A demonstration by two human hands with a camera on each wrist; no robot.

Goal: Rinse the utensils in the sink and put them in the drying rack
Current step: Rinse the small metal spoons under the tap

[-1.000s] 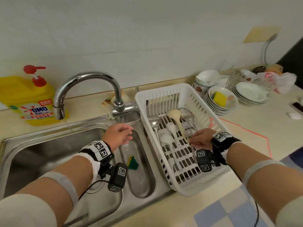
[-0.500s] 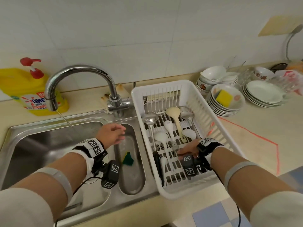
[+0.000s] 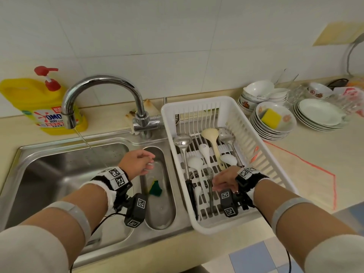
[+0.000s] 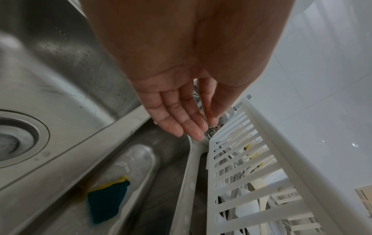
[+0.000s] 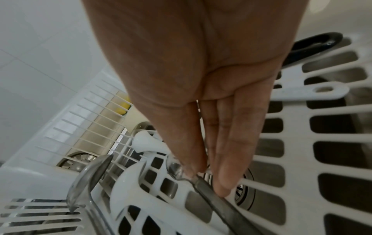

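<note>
The white drying rack [image 3: 194, 102] sits right of the steel sink [image 3: 59, 174]. It holds a steel ladle [image 3: 183, 140], a beige paddle [image 3: 209, 134], a slotted spoon [image 3: 226, 134] and white spoons [image 3: 195, 162]. My right hand [image 3: 215, 187] is low inside the rack's near half. In the right wrist view, my right hand [image 5: 207, 179] pinches the neck of a steel spoon [image 5: 223, 211] that lies against the rack floor. My left hand [image 3: 146, 164] hovers over the narrow side basin. In the left wrist view, my left hand [image 4: 203, 128] has relaxed, straight fingers and holds nothing.
A thin stream runs from the faucet [image 3: 102, 81] into the main basin. A green-and-yellow sponge [image 3: 155, 187] lies in the side basin. A yellow soap bottle [image 3: 29, 99] stands back left. Stacked bowls [image 3: 275, 119] and plates [image 3: 319, 113] crowd the counter on the right.
My right hand has drawn back toward the rack's near end and sunk lower with the spoon. The left hand has stayed over the side basin.
</note>
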